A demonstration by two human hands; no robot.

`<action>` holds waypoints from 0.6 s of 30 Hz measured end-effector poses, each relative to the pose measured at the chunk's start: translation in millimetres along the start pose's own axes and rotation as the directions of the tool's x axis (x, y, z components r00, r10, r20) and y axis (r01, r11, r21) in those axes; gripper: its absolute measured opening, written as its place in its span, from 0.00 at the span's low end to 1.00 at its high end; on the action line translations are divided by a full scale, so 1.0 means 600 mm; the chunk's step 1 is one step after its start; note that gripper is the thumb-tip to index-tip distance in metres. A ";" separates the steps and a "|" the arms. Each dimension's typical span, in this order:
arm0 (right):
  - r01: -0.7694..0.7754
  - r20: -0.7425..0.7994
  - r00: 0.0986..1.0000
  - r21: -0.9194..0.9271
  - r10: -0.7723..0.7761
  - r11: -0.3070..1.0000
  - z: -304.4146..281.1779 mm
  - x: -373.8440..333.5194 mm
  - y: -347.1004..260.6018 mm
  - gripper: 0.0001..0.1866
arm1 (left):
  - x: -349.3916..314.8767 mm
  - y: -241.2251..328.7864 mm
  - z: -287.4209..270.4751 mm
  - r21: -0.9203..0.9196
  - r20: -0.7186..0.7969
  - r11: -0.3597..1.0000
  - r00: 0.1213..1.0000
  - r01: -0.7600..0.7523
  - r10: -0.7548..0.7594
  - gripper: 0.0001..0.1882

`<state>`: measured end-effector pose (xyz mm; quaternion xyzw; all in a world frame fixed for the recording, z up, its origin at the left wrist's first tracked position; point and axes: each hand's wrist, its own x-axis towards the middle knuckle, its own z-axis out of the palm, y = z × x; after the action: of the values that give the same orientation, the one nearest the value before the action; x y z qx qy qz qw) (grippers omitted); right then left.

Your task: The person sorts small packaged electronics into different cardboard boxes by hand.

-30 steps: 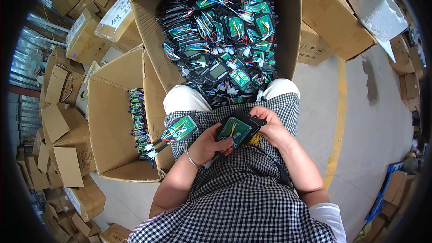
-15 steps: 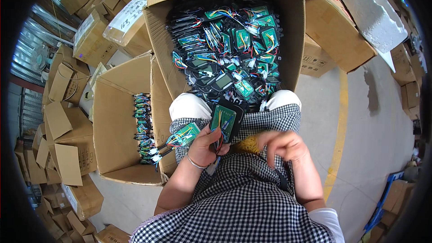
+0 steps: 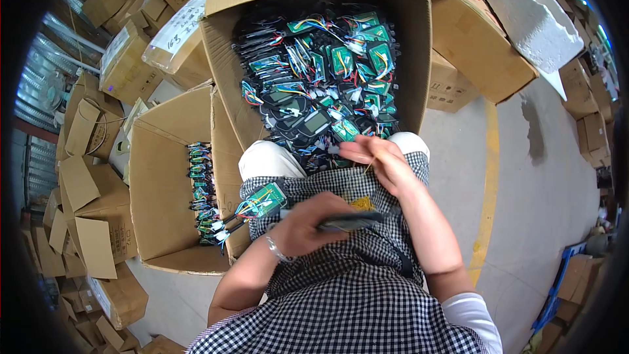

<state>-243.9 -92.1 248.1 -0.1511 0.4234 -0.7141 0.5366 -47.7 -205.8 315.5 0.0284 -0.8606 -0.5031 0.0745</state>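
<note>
My left hand (image 3: 306, 226) is closed around a dark display unit (image 3: 350, 221), turned nearly edge-on and blurred by motion. My right hand (image 3: 388, 165) is raised over my right thigh, fingers stretched toward the big carton, with a thin yellow band (image 3: 369, 166) at the thumb. Between the hands, a bundle of yellow bands (image 3: 362, 204) lies on my checked apron. A green circuit board with wires (image 3: 267, 200) rests by my left thigh, its white plugs hanging toward the smaller carton.
An open carton (image 3: 419, 59) in front of my knees holds many display units with green boards and coloured wires. At left, a smaller open carton (image 3: 160, 183) has a row of wired units. Stacked boxes (image 3: 98, 242) line the left; a white foam box (image 3: 531, 16) stands far right.
My right hand has moved up and forward from the yellow bundle, a yellow band now showing at it. My left hand has turned the display unit from face-up to edge-on, lower down.
</note>
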 end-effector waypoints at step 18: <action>0.043 -0.397 0.898 -0.348 -0.189 0.936 -0.027 -0.029 -0.024 0.11 | -0.139 -0.041 -0.046 0.291 -0.083 0.794 0.840 0.534 -0.535 0.22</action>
<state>-257.7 -68.5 253.6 -0.1055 0.6336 -0.6795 0.3546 38.2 -231.2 299.1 0.2803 -0.8841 -0.3658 -0.0776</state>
